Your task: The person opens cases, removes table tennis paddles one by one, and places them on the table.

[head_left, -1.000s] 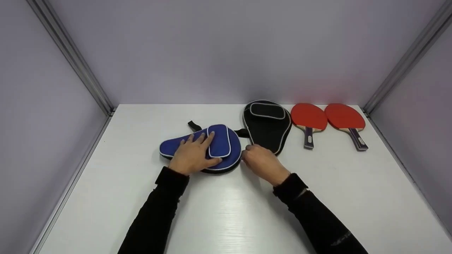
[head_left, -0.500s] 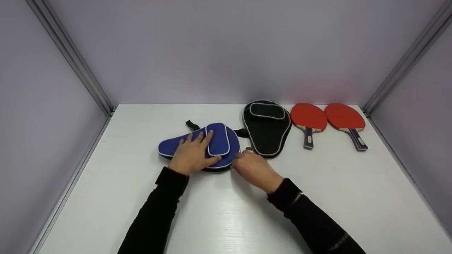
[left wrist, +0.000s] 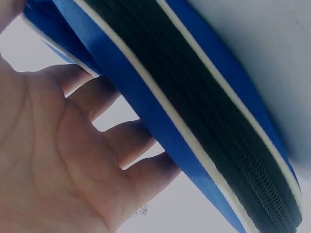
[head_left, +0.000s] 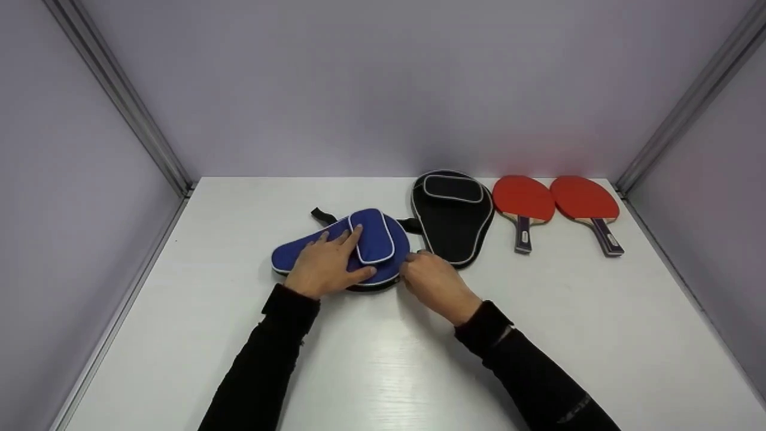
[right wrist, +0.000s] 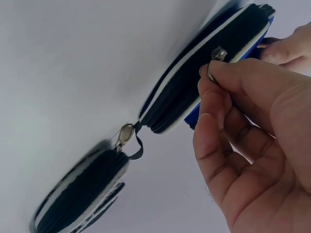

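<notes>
A blue paddle-shaped zip case (head_left: 400, 239) with white piping and a front pocket lies on the white table, its narrow end to the left. My left hand (head_left: 326, 263) rests on its top with fingers spread. In the left wrist view, the fingertips lie on the blue fabric beside the black zipper band (left wrist: 204, 102). At the case's rounded right end my right hand (head_left: 440, 284) pinches a small metal zipper pull (right wrist: 219, 53) between thumb and index finger. Its other fingers are curled, as the right wrist view shows.
Just behind my right hand lies a black zip case (head_left: 449, 224), with its own metal pull (right wrist: 126, 132). Two red table tennis paddles (head_left: 523, 197) lie side by side at the back right. A black strap (head_left: 323, 215) sticks out behind the blue case.
My right hand has shifted left and nearer along the blue case's rounded end, then slightly back right. The blue case has turned and shifted a little. The left hand stays on it.
</notes>
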`<state>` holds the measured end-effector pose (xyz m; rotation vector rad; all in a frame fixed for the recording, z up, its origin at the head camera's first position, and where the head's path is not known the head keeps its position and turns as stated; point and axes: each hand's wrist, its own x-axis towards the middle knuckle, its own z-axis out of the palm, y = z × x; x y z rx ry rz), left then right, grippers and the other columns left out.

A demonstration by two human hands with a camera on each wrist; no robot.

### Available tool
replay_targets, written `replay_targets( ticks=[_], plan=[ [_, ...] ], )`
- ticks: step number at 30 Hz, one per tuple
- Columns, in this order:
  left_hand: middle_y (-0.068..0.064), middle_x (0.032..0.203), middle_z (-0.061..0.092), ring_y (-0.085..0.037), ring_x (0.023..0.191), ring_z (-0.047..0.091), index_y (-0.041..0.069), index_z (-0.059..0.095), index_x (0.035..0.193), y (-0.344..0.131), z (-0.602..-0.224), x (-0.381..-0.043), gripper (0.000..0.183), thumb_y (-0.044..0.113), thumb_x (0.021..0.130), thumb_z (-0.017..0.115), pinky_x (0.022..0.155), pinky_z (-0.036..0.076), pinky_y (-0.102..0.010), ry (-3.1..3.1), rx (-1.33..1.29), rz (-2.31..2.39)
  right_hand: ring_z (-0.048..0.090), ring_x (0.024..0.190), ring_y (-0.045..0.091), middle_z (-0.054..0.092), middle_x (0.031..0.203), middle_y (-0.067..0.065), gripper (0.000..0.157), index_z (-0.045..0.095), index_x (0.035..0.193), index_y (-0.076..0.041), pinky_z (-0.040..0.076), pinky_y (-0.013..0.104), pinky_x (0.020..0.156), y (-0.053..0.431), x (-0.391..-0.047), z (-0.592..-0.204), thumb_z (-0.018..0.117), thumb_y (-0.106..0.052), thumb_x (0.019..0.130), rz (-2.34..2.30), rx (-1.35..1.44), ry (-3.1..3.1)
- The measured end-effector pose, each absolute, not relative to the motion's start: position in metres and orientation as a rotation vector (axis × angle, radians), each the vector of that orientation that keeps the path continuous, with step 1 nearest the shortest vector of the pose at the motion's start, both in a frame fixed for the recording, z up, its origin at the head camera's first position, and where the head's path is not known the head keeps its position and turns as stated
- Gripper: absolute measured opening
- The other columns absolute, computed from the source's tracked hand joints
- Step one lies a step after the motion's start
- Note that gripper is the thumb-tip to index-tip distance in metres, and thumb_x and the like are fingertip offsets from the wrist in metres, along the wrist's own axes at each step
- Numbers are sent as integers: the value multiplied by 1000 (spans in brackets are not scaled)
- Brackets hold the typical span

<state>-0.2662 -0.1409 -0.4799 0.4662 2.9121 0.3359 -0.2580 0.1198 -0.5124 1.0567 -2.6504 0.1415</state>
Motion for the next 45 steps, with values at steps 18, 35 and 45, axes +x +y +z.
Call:
replay_targets(
  ticks=[18,35,45],
  plan=[
    [-21,183,51,-53,165,56,10,37,185,-123,-456,-243,93,55,112,74,133,52,-67,2804,502,375,75,87,40,81,94,18,6,83,93,0,67,53,81,147,-280,-511,88,1,95,242,818,-2751],
    [-26,152,78,-50,139,78,10,65,168,-108,-433,-222,80,58,106,80,119,64,-64,2781,656,248,75,89,41,77,92,15,6,84,92,-3,68,56,78,158,-287,-513,89,-2,95,225,729,-2724],
    [-16,134,88,-40,124,84,19,76,157,-106,-434,-224,64,58,106,82,102,70,-65,2827,836,199,77,91,41,79,94,14,5,84,94,-2,68,56,83,158,-288,-514,88,-2,96,236,739,-2730]
  ],
)
